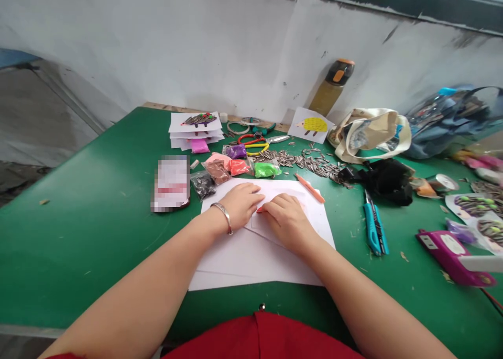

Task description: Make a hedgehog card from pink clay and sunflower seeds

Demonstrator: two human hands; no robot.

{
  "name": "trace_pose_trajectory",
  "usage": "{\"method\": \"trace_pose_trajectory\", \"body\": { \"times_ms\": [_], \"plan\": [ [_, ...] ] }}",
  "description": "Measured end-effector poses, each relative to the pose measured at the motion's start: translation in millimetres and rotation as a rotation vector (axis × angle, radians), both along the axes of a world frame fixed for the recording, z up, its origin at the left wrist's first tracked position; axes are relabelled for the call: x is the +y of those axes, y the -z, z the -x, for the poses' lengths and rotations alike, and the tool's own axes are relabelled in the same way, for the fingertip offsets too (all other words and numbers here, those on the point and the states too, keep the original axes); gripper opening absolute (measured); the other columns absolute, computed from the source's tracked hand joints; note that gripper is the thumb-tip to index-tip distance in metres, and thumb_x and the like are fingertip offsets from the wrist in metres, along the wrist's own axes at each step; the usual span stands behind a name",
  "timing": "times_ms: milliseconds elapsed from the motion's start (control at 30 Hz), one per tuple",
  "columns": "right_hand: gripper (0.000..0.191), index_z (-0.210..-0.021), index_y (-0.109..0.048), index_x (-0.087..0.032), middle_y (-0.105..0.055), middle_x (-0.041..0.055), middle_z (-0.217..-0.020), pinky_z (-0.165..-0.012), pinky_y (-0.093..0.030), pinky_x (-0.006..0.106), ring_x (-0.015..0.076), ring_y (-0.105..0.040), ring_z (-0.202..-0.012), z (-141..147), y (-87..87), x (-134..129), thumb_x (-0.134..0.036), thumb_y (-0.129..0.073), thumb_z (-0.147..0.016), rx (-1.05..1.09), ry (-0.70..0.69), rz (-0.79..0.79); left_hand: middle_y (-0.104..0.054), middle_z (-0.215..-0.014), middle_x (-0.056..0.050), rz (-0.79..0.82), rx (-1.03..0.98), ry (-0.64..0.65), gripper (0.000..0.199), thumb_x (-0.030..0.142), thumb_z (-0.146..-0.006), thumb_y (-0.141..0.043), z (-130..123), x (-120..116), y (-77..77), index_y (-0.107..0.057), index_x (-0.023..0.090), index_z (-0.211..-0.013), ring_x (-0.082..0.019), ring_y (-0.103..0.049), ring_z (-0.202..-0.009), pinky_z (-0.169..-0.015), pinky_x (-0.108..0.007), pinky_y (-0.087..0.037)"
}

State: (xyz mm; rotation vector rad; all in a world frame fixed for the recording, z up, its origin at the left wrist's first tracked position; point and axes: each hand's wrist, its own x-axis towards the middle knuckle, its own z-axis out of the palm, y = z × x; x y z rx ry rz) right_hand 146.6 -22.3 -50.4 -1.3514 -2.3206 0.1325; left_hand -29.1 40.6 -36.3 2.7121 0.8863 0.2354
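Observation:
Several sheets of white paper (pixel 236 264) lie on the table in front of me. My left hand (pixel 240 204), with a silver bangle at the wrist, rests flat on the upper sheet. My right hand (pixel 288 222) is closed beside it, low over the smaller top sheet. From its fingertips pokes the orange-red tip of a pen-like thing (pixel 260 209); the fingers hide the rest. Faint lines show on the paper near the hand. An orange pen (pixel 310 188) lies at the paper's upper right edge.
Beyond the paper are bags of coloured clay (pixel 238 166), loose sunflower seeds (pixel 314 162) and scissors (pixel 271 140). A phone (pixel 171 183) lies left; a teal utility knife (pixel 375 225) and magenta glue gun (pixel 451 259) lie right. Hedgehog pictures (pixel 313 124) and a bottle (pixel 332 86) stand behind.

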Motion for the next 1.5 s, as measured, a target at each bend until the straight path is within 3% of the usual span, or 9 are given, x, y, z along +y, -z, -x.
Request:
{"method": "trace_pose_trajectory", "body": {
  "times_ms": [900, 1500],
  "plan": [
    [0.017, -0.089, -0.066, -0.020, -0.062, 0.0033, -0.074, -0.077, -0.032, 0.033, 0.0184, -0.051, -0.084, -8, -6.5, -1, -0.015, -0.050, -0.090, -0.026, 0.004, 0.023, -0.058, -0.108, -0.009, 0.014, -0.003, -0.009, 0.021, 0.017, -0.085, -0.050, 1, -1, -1.8, -0.063, 0.018, -0.101, -0.023, -0.051, -0.102, -0.095, -0.037, -0.042],
    [0.018, -0.075, -0.060, -0.020, -0.060, 0.0027, -0.073, -0.073, -0.033, 0.032, 0.0178, -0.049, -0.079, -26, -7.7, 3, -0.018, -0.048, -0.089, 0.058, 0.036, 0.064, -0.056, -0.107, -0.009, 0.033, -0.019, 0.011, 0.020, 0.025, -0.087, -0.050, 1, 1, -2.9, -0.063, 0.017, -0.100, -0.023, -0.050, -0.100, -0.093, -0.037, -0.040]
  ]
}}
